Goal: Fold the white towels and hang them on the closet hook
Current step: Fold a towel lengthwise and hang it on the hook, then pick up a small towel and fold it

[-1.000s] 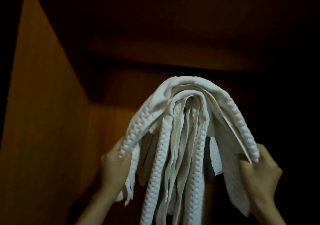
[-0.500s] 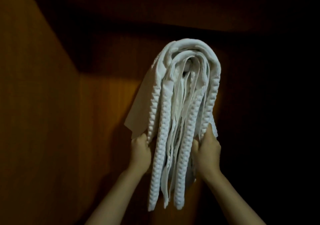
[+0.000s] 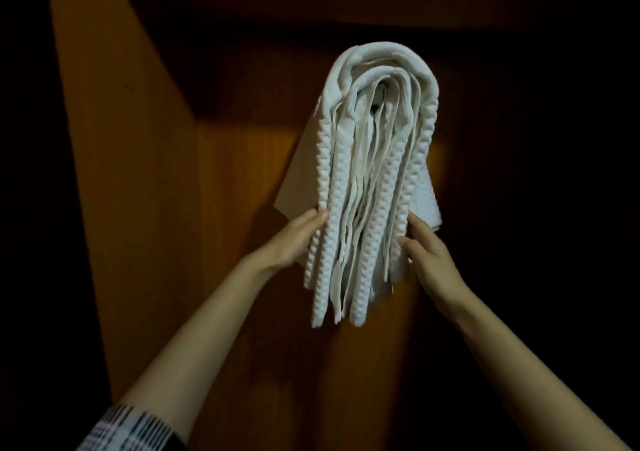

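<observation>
Towels: folded white waffle-textured towels [image 3: 374, 180] draped over hook, hook hidden.
Left hand [image 3: 294, 242]: fingers straight, pressing bundle's left edge.
Right hand [image 3: 429, 256]: fingers extended, slightly apart, touching right edge.

One bundle of white towels [image 3: 367, 187] is hanging folded; its separate towels are too layered to count. Two hands are showing, the left hand [image 3: 294, 242] and right hand [image 3: 429, 256]. One plaid sleeve [image 3: 131, 430] is showing.

The towels [image 3: 374, 159] under my hands are white cloth, matt, with a bumpy ribbed weave; the closet wall [image 3: 131, 180] is smooth brown wood.
</observation>
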### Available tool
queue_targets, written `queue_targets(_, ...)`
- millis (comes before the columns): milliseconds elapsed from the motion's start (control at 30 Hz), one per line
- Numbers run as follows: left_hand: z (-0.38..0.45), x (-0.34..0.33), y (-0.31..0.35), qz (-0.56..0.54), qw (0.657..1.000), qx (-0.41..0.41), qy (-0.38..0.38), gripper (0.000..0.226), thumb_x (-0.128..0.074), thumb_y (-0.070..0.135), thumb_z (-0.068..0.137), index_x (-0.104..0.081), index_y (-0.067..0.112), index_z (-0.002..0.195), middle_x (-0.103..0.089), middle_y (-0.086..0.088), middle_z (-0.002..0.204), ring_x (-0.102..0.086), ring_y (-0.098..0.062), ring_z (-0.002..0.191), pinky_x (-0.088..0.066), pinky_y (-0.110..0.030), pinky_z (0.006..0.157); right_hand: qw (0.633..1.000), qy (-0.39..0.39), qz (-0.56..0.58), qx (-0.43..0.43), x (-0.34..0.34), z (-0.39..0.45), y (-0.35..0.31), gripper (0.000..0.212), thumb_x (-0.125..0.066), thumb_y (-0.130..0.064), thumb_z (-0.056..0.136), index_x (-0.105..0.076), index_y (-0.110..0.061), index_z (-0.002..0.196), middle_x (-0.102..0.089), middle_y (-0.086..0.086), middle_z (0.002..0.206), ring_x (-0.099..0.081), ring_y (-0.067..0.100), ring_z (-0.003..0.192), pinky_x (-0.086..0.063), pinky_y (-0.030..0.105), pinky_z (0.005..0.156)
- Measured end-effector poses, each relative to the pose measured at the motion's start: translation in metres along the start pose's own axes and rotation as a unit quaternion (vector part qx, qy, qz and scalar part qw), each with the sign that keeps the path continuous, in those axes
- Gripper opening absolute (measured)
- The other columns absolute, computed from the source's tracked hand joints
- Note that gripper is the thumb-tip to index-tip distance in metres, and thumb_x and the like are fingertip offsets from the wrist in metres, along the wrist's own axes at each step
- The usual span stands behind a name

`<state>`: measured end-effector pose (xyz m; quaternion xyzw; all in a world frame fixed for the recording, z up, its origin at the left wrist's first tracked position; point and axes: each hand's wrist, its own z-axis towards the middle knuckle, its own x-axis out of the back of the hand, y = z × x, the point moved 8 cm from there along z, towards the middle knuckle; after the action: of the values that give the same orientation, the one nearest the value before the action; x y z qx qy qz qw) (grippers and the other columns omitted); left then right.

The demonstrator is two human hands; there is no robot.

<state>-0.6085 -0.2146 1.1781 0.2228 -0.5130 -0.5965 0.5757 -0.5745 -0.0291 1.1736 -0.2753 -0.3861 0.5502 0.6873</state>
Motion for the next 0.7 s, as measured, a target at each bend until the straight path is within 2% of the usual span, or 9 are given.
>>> queue_targets(67,-0.018,-0.007,-0.007,0.0,1.0,0.026,-0.014,0.026,-0.031,0.035,0.1,-0.049,0.036,0.12,-0.068,0.021,0.087,-0.06,0.01,0.074,-0.046,-0.007,0.061,0.999,0.029,-0.001,-0.016,-0.004,-0.021,0.008,0.048,-0.048,-0.006,0.095,-0.04,-0.017,0.141,-0.045,-0.008,0.141,-0.042,0.005,0.129,-0.035,0.026,0.105)
queue_targets(167,-0.056,-0.011,-0.019,0.103,0.992,0.06,-0.034,0.052,-0.047,0.034,0.096,-0.031,0.029,0.145,-0.056,0.005,0.128,-0.055,-0.007,0.113,-0.045,-0.026,0.093,0.997,0.04,-0.06,-0.037,-0.006,-0.057,0.02,0.038,-0.053,0.0,0.092,-0.056,-0.013,0.127,-0.05,-0.008,0.132,-0.045,0.007,0.126,-0.036,0.022,0.101)
queue_targets(233,-0.088,-0.008,-0.028,0.137,0.988,0.072,-0.021,0.056,-0.054,0.023,0.095,-0.031,0.025,0.146,-0.056,0.001,0.128,-0.06,-0.01,0.108,-0.047,-0.027,0.092,0.996,0.035,-0.078,-0.032,-0.007,-0.084,0.02,0.03,-0.052,0.004,0.09,-0.068,-0.017,0.102,-0.065,-0.006,0.113,-0.06,0.006,0.108,-0.046,0.022,0.091)
queue_targets(300,-0.128,-0.007,-0.033,0.177,0.982,0.064,-0.021,0.051,-0.053,0.018,0.095,-0.036,0.027,0.142,-0.061,0.003,0.119,-0.067,-0.005,0.093,-0.049,-0.022,0.086,0.996,0.015,-0.077,-0.036,-0.012,-0.113,0.019,0.037,-0.048,0.009,0.089,-0.069,-0.021,0.086,-0.071,-0.003,0.086,-0.068,0.007,0.08,-0.051,0.018,0.07)
queue_targets(367,-0.17,-0.01,-0.037,0.212,0.974,0.065,-0.041,0.044,-0.052,0.017,0.095,-0.043,0.028,0.137,-0.064,0.006,0.112,-0.068,-0.001,0.087,-0.05,-0.017,0.084,0.994,-0.031,-0.095,-0.05,-0.028,-0.141,0.017,0.041,-0.044,0.011,0.089,-0.067,-0.023,0.081,-0.07,-0.001,0.077,-0.066,0.008,0.066,-0.049,0.016,0.06)
queue_targets(433,-0.213,-0.017,-0.047,0.234,0.965,0.086,-0.081,0.036,-0.051,0.019,0.096,-0.049,0.029,0.131,-0.066,0.01,0.106,-0.067,0.002,0.085,-0.051,-0.02,0.086,0.984,-0.092,-0.142,-0.064,-0.05,-0.167,0.017,0.042,-0.045,0.008,0.09,-0.065,-0.027,0.078,-0.069,-0.001,0.077,-0.066,0.009,0.062,-0.049,0.016,0.058)
queue_targets(500,-0.253,-0.026,-0.061,0.271,0.944,0.122,-0.141,0.032,-0.05,0.025,0.097,-0.053,0.032,0.128,-0.068,0.012,0.101,-0.066,0.002,0.085,-0.051,-0.02,0.083,0.953,-0.194,-0.22,-0.082,-0.081,-0.192,0.021,0.037,-0.048,-0.001,0.092,-0.059,-0.033,0.078,-0.068,-0.003,0.078,-0.066,0.005,0.06,-0.05,0.017,0.059)
queue_targets(600,-0.311,-0.036,-0.087,0.336,0.895,0.179,-0.231,0.032,-0.049,0.031,0.097,-0.052,0.033,0.129,-0.068,0.009,0.104,-0.062,-0.005,0.085,-0.045,-0.018,0.077,0.865,-0.361,-0.326,-0.123,-0.132,-0.236,0.038,0.019,-0.052,-0.011,0.094,-0.058,-0.028,0.088,-0.064,-0.007,0.081,-0.066,0.005,0.067,-0.055,0.025,0.068)
queue_targets(700,-0.379,-0.035,-0.113,0.347,0.854,0.266,-0.282,0.038,-0.049,0.026,0.097,-0.048,0.026,0.135,-0.063,0.001,0.118,-0.057,-0.01,0.105,-0.044,-0.025,0.091,0.8,-0.445,-0.386,-0.111,-0.179,-0.279,0.046,0.021,-0.052,-0.013,0.093,-0.064,-0.018,0.11,-0.062,-0.004,0.086,-0.064,0.015,0.083,-0.054,0.031,0.075)
